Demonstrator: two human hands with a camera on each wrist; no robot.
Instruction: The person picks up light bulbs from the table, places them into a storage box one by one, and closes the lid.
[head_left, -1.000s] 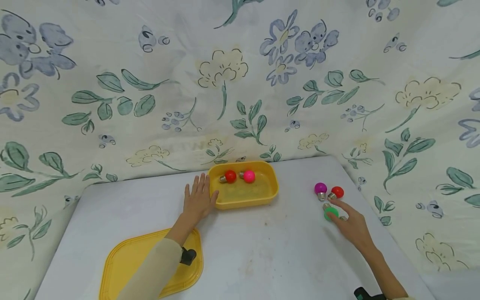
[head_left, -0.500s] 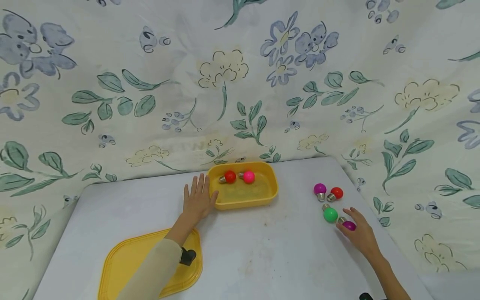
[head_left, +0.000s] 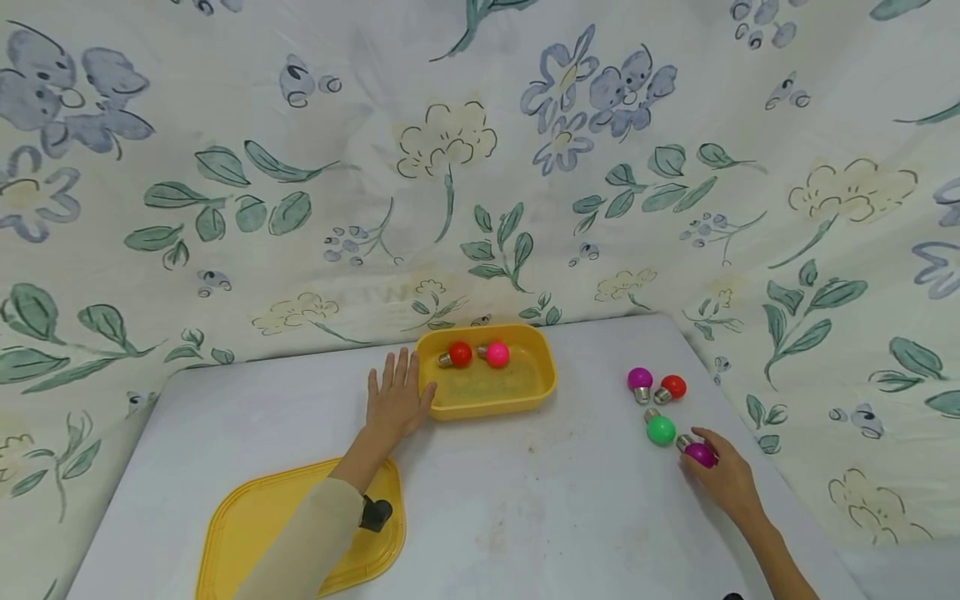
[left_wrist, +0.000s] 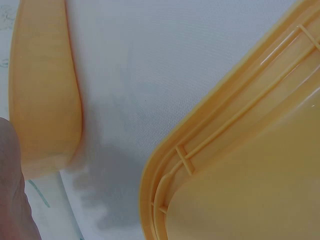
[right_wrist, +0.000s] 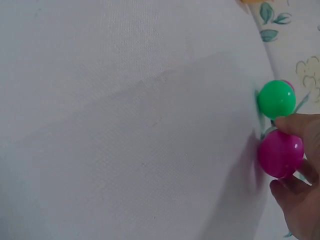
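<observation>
Now my right hand (head_left: 724, 477) pinches the nearer purple bulb (head_left: 701, 454) on the worktop (head_left: 540, 517), just beside the green bulb (head_left: 661, 430); best lift straight up so they don't knock. My left hand (head_left: 395, 400), fingers straight, lies beside the tub (head_left: 495, 412).

Purple bulb (right_wrist: 281, 153) partly behind right hand (head_left: 727, 481)

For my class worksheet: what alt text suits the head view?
The right hand holds a purple bulb near three other bulbs on a white table. The left hand is beside a yellow box holding red and pink bulbs.
</observation>
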